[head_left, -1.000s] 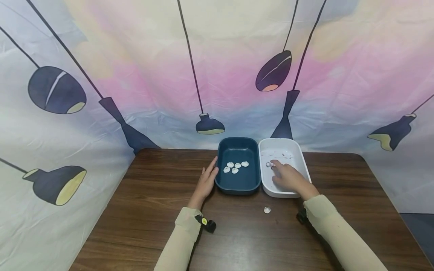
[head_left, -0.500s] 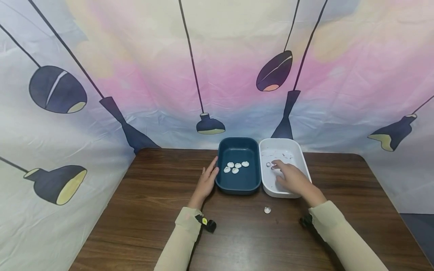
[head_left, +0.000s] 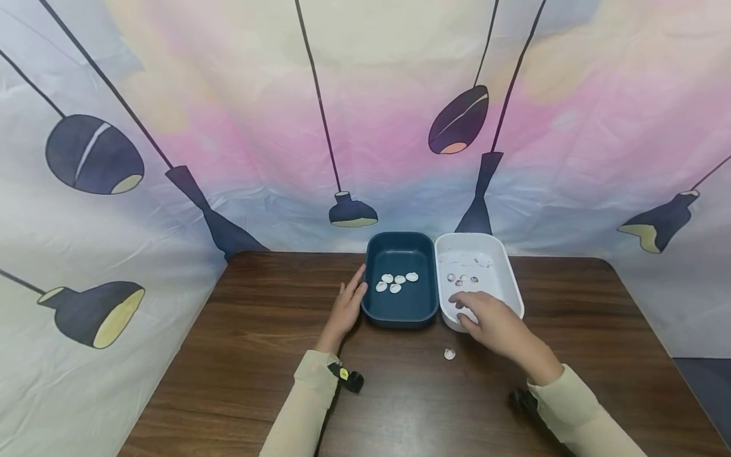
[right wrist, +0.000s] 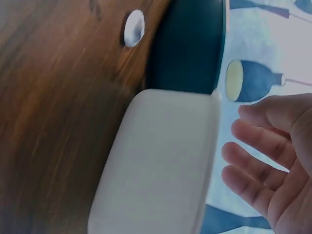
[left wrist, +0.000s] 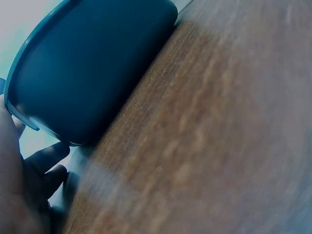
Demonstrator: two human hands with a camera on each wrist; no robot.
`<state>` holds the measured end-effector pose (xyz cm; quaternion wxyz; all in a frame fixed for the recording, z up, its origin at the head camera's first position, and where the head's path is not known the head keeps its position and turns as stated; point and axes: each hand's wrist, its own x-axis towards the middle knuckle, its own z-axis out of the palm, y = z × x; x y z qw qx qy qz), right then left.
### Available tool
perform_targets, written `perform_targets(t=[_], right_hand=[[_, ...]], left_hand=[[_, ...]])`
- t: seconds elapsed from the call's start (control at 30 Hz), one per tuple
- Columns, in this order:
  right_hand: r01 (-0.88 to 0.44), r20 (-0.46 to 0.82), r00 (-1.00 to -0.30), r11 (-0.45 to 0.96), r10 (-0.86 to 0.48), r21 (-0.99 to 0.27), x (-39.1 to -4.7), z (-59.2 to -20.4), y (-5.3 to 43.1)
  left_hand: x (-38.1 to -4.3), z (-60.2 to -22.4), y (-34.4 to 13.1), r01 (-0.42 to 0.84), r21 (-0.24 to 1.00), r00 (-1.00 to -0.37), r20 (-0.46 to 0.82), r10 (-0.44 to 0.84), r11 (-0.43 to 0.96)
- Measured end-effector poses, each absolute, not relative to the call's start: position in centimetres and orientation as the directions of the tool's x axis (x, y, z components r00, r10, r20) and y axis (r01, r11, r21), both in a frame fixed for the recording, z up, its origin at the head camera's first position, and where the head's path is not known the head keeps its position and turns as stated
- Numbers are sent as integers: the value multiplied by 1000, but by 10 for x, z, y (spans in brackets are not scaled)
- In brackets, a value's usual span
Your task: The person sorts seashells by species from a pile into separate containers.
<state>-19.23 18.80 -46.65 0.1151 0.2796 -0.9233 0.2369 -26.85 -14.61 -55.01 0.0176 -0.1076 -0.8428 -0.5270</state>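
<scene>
My left hand (head_left: 345,310) touches the left side of a dark teal tray (head_left: 401,311), fingers fairly straight along its wall. Several white seashells (head_left: 400,279) lie in the middle of that tray. Over the front part of the white tray (head_left: 502,254) hovers my right hand (head_left: 493,322), its fingers loosely bent. The right wrist view shows nothing between those fingers (right wrist: 253,165). Several small purplish and pale shells (head_left: 459,283) sit inside the white tray, beyond the fingertips. One whitish shell (head_left: 450,354) is on the table in front of the trays.
Both trays stand side by side near the far edge of the brown wooden table (head_left: 257,330). Behind them hangs a cloth (head_left: 257,139) printed with lamps. A black wrist camera (head_left: 355,381) sits on the left wrist.
My right hand has drawn back toward the front of the white tray, uncovering the shells in it. My left hand, the trays and the shell on the table look unmoved.
</scene>
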Motion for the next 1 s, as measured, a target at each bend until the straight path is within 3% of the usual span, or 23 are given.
perform_targets(t=[0.17, 0.37, 1.0], right_hand=[[-600, 356, -797, 713, -489, -363, -176, -468, 181], [-620, 276, -784, 683, -555, -387, -164, -477, 175], [-635, 105, -754, 678, -649, -371, -161, -507, 172]], left_hand=[[-269, -552, -147, 218, 883, -972, 159, 172, 416], [-268, -551, -147, 222, 883, -972, 164, 170, 415], [-268, -552, -147, 223, 883, -971, 165, 172, 413]])
